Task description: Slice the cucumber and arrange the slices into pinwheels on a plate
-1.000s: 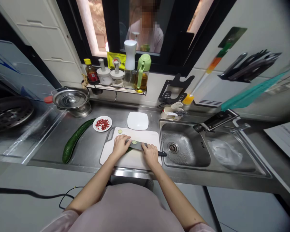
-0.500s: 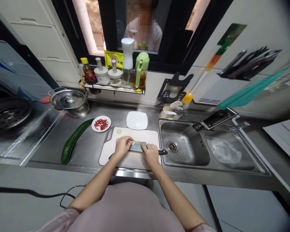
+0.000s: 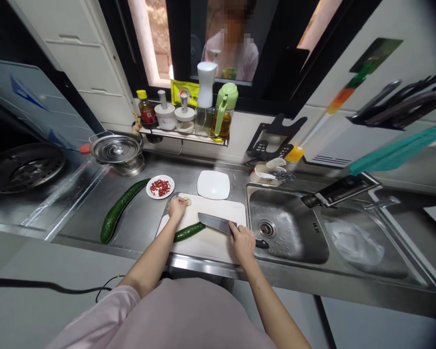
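A white cutting board (image 3: 218, 240) lies on the steel counter in front of me. A cut cucumber piece (image 3: 188, 231) rests on its left half. My right hand (image 3: 243, 241) grips the handle of a cleaver (image 3: 215, 223), whose blade is above the board, just right of the cucumber piece. My left hand (image 3: 176, 207) is at the board's far left corner, fingers pinched beside a cucumber slice (image 3: 188, 200); whether it holds a slice is hidden.
A whole cucumber (image 3: 120, 208) lies left of the board. A small plate of red chilli pieces (image 3: 160, 187) and a white dish (image 3: 213, 184) sit behind it. A sink (image 3: 287, 228) is to the right, a steel pot (image 3: 117, 152) far left, condiment bottles (image 3: 203, 104) on a shelf.
My left hand has left the cucumber piece and moved to the board's far left corner. The cleaver has lifted away, and the slice on its blade is gone.
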Tool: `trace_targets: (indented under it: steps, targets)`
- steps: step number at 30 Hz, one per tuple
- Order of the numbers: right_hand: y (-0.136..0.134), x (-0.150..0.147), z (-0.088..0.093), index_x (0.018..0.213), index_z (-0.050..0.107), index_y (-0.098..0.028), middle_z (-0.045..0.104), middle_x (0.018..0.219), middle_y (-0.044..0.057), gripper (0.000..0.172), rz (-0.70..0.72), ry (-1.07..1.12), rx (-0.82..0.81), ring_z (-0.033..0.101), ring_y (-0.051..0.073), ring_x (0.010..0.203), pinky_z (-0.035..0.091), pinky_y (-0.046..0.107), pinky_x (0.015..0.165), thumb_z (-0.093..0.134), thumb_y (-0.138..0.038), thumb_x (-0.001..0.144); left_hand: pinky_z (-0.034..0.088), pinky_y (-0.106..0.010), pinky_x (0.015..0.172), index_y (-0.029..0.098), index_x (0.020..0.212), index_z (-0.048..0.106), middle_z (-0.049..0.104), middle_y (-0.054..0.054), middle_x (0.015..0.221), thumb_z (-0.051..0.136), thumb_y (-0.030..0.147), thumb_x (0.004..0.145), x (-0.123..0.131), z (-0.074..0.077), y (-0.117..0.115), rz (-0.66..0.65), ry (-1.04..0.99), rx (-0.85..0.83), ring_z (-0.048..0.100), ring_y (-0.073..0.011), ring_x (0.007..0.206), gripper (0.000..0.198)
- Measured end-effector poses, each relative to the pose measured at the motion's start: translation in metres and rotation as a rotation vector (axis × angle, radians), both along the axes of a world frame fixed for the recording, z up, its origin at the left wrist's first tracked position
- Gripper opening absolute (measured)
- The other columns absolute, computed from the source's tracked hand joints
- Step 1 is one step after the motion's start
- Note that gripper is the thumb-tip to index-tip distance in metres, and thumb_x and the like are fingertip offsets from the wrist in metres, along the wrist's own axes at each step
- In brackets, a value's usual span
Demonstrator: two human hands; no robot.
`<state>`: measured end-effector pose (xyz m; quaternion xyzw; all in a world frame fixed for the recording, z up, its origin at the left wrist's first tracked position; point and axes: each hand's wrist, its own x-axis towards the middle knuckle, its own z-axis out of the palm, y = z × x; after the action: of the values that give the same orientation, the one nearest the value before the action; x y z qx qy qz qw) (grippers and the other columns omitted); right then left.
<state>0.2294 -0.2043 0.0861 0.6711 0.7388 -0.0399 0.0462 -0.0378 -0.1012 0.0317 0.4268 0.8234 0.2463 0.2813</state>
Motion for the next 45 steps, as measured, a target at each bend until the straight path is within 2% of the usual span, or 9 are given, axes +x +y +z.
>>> trace_targets:
  steps: [10,20,28,31,34,37,40,43,45]
  targets:
    - [0.000,0.003,-0.006,0.130,0.059,-0.028,0.064,0.096,0.008,0.041,-0.036,0.017,-0.021,0.053,0.021,0.093,0.030,0.031,0.080,0.054,-0.024,0.089,0.039,-0.033,0.084,0.023,0.085,0.070,0.074,-0.004,0.088,0.064,0.035,0.078,0.004,0.000,0.018,-0.105,0.153,-0.022,0.064,-0.0209,0.090,0.015]
    - [0.005,0.002,-0.005,0.129,0.059,-0.027,0.064,0.096,0.007,0.042,-0.044,0.035,-0.024,0.053,0.020,0.093,0.030,0.030,0.079,0.054,-0.024,0.088,0.038,-0.036,0.084,0.025,0.087,0.071,0.072,-0.006,0.093,0.058,0.032,0.082,0.007,-0.003,0.016,-0.156,0.260,-0.009,0.062,-0.0244,0.095,0.015]
    - [0.006,-0.001,-0.005,0.126,0.061,-0.027,0.067,0.098,0.006,0.040,-0.090,0.088,-0.042,0.055,0.020,0.093,0.031,0.029,0.080,0.052,-0.023,0.088,0.035,-0.039,0.087,0.022,0.087,0.072,0.069,-0.011,0.102,0.052,0.032,0.085,0.009,0.002,0.010,-0.255,0.381,0.040,0.058,-0.0261,0.100,0.022]
    - [0.006,-0.001,-0.006,0.126,0.061,-0.027,0.068,0.100,0.006,0.040,-0.112,0.135,-0.040,0.056,0.019,0.095,0.031,0.028,0.081,0.051,-0.022,0.087,0.035,-0.039,0.089,0.022,0.090,0.071,0.069,-0.010,0.101,0.053,0.030,0.085,0.009,0.004,0.009,-0.228,0.336,0.028,0.058,-0.0265,0.101,0.021]
    - [0.005,-0.001,-0.006,0.123,0.063,-0.027,0.069,0.102,0.005,0.036,-0.148,0.192,-0.032,0.057,0.018,0.096,0.033,0.026,0.081,0.046,-0.024,0.090,0.037,-0.037,0.089,0.023,0.102,0.068,0.069,-0.008,0.097,0.053,0.028,0.085,0.006,0.004,0.007,-0.113,0.236,0.058,0.060,-0.0252,0.099,0.023]
    - [0.004,-0.001,-0.007,0.120,0.063,-0.026,0.069,0.106,0.004,0.036,-0.195,0.283,-0.032,0.059,0.018,0.096,0.034,0.024,0.080,0.044,-0.024,0.091,0.040,-0.034,0.087,0.023,0.112,0.062,0.068,-0.005,0.093,0.050,0.027,0.086,0.002,0.006,-0.001,0.034,0.144,0.169,0.061,-0.0223,0.094,0.029]
    - [0.005,-0.002,-0.007,0.118,0.064,-0.023,0.070,0.107,0.005,0.035,-0.228,0.399,-0.038,0.061,0.018,0.095,0.036,0.023,0.076,0.039,-0.029,0.093,0.044,-0.031,0.082,0.021,0.113,0.061,0.066,-0.005,0.092,0.047,0.028,0.087,0.004,0.009,-0.021,0.082,0.085,0.301,0.060,-0.0195,0.088,0.030]
    - [0.006,-0.007,-0.006,0.110,0.066,-0.020,0.072,0.098,0.006,0.038,-0.225,0.444,-0.077,0.063,0.018,0.088,0.034,0.023,0.069,0.034,-0.036,0.096,0.047,-0.030,0.081,0.019,0.110,0.063,0.064,-0.006,0.095,0.045,0.029,0.089,0.012,0.011,-0.052,-0.047,0.066,0.407,0.060,-0.0178,0.083,0.030]
    - [0.007,-0.013,-0.005,0.104,0.066,-0.019,0.072,0.092,0.005,0.039,-0.208,0.427,-0.115,0.063,0.018,0.084,0.033,0.023,0.066,0.033,-0.037,0.097,0.046,-0.032,0.087,0.020,0.104,0.066,0.065,-0.007,0.098,0.045,0.029,0.091,0.019,0.010,-0.074,-0.268,0.082,0.456,0.060,-0.0185,0.089,0.027]
